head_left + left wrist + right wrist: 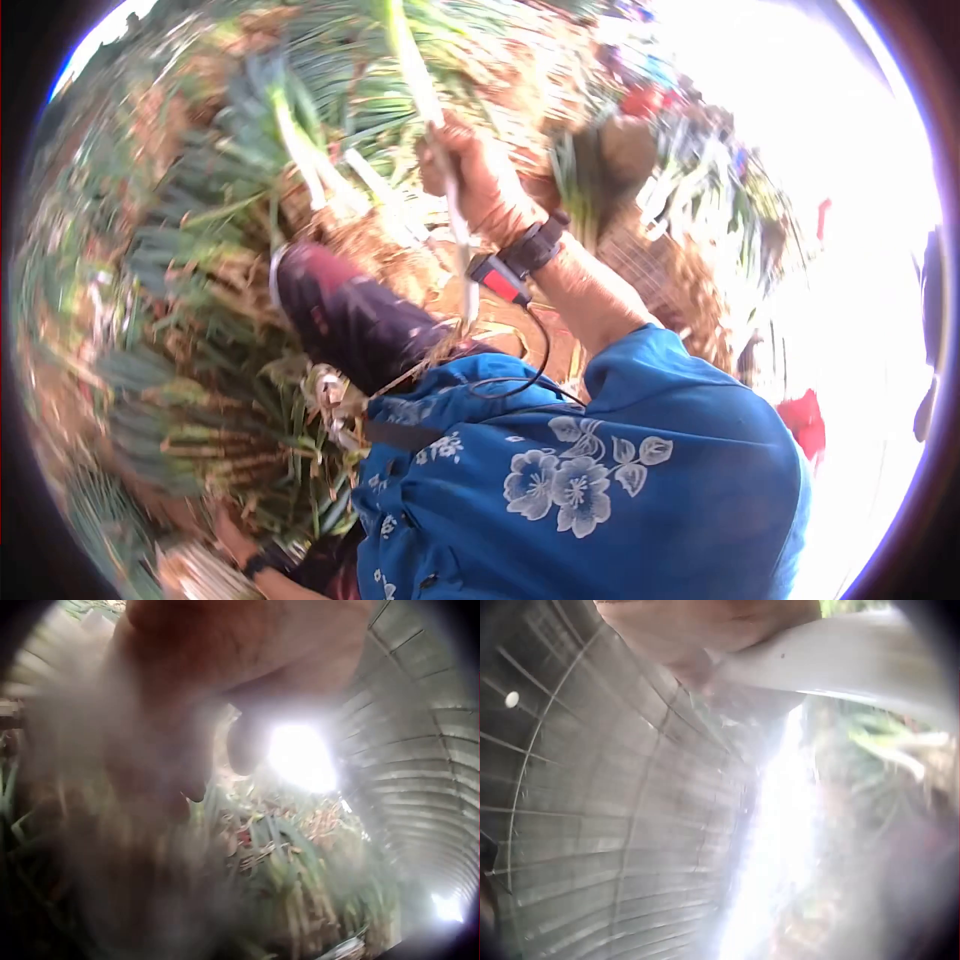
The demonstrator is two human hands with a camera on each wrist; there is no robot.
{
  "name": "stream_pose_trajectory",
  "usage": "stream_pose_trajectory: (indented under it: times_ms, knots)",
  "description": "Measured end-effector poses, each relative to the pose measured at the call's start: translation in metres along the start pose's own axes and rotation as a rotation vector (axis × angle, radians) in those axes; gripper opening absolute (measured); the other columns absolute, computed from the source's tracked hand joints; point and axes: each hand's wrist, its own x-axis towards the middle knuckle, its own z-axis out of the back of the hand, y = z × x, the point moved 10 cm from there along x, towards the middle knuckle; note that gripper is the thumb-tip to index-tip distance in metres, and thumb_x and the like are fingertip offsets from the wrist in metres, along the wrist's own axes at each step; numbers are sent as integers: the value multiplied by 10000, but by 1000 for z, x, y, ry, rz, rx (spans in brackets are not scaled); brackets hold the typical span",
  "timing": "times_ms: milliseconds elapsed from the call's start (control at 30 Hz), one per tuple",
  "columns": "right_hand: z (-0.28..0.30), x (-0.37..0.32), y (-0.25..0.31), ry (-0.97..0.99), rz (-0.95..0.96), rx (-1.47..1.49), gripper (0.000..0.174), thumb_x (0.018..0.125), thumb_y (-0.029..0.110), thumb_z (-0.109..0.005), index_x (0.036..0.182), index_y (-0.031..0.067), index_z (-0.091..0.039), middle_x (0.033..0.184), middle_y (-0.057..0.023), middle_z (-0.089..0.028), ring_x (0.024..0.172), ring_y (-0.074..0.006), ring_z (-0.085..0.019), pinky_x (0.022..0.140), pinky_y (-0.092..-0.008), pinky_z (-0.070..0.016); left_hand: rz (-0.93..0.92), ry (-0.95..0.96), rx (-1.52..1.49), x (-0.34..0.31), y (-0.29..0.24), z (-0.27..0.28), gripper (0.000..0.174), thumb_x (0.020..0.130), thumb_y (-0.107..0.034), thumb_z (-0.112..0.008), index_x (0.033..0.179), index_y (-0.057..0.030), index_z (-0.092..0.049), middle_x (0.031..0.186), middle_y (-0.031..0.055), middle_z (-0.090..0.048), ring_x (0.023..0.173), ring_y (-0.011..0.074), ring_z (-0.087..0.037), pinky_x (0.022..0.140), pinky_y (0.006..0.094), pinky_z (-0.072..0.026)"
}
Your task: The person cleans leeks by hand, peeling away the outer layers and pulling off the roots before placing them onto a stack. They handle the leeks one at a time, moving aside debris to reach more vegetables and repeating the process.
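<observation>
My right hand (478,185) grips a long green onion (405,50) around its pale shaft. The green end points up and away in the head view, and the root end hangs down past the wrist camera. In the right wrist view the white shaft (840,664) runs out from under the curled fingers. At the lower left, my left hand (232,538) reaches down by a pile of green onions (200,430). In the left wrist view the left hand's fingers (161,750) point down over green leaves, with a gap beside the thumb.
More green onions (300,140) lie beyond my knee (335,310), some with white shafts showing. Another heap (690,190) lies at the right. An arched tunnel roof (420,750) curves overhead, with bright light at its openings. A cable (545,350) runs from the right wrist camera.
</observation>
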Motion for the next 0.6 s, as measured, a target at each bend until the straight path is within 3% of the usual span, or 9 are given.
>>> stream_pose_trajectory:
  times_ms: [67, 100, 200, 233, 333, 400, 500, 533, 600]
  knots:
    - [67, -25, 92, -279, 248, -271, 98, 869, 113, -537, 952, 63, -548, 679, -28, -519, 486, -138, -439, 444, -265, -363, 218, 62, 24, 14, 49, 12, 315, 928, -388, -578, 1030, -95, -627, 840, 24, -584, 665, 197, -569, 582, 333, -470]
    - [106, -40, 136, -373, 348, -415, 99, 853, 119, -552, 926, 54, -566, 692, -28, -537, 502, -142, -470, 452, -268, -382, 261, -160, 165, -21, 32, 1, 324, 917, -396, -600, 1043, -98, -629, 882, 24, -593, 686, 219, -582, 654, 369, -496]
    - [219, -98, 273, -720, 505, -687, 134, 830, 155, -588, 895, 43, -620, 741, -35, -599, 564, -147, -559, 486, -279, -443, 336, -219, 305, -18, 49, 19, 328, 890, -356, -636, 1062, -77, -637, 897, 79, -646, 742, 258, -625, 701, 398, -502]
    - [221, -120, 318, -638, 639, -986, 243, 913, 277, -537, 891, 53, -630, 748, -24, -588, 602, -128, -562, 502, -277, -444, 335, -222, 339, -19, 44, 13, 325, 889, -350, -635, 1062, -75, -639, 891, 77, -646, 738, 253, -625, 693, 392, -500]
    - [313, -174, 419, -1089, 348, -1889, 348, 912, 341, -516, 948, 33, -673, 802, -128, -656, 609, -249, -611, 555, -358, -494, 280, -173, 418, -11, 24, -11, 316, 887, -331, -631, 1063, -69, -645, 872, 70, -646, 729, 235, -627, 671, 373, -497]
    - [489, -140, 468, -980, -35, -2691, 348, 888, 327, -534, 931, 22, -697, 829, -172, -683, 709, -294, -672, 607, -382, -528, 195, -111, 442, 1, -1, -31, 311, 885, -318, -628, 1063, -65, -650, 859, 66, -646, 723, 223, -627, 656, 361, -495]
    - [430, -123, 355, -1296, 287, -1941, 254, 869, 233, -538, 823, 19, -667, 735, -126, -649, 632, -289, -622, 566, -363, -478, 4, 13, 451, 27, -29, -43, 303, 883, -299, -624, 1063, -58, -656, 840, 59, -646, 714, 205, -629, 633, 343, -492]
    - [374, -93, 288, -906, 460, -1922, 202, 860, 206, -562, 838, 26, -650, 677, -51, -579, 562, -224, -525, 541, -345, -425, -61, 38, 448, 27, -35, -37, 301, 882, -293, -623, 1063, -56, -659, 834, 57, -646, 710, 199, -629, 625, 336, -491]
    - [337, -19, 135, -560, 141, -1190, 170, 873, 180, -614, 968, 45, -656, 735, -4, -588, 599, -111, -521, 530, -279, -410, -156, 31, 429, -3, -52, -26, 296, 880, -280, -620, 1064, -52, -663, 822, 53, -646, 704, 187, -630, 610, 324, -489]
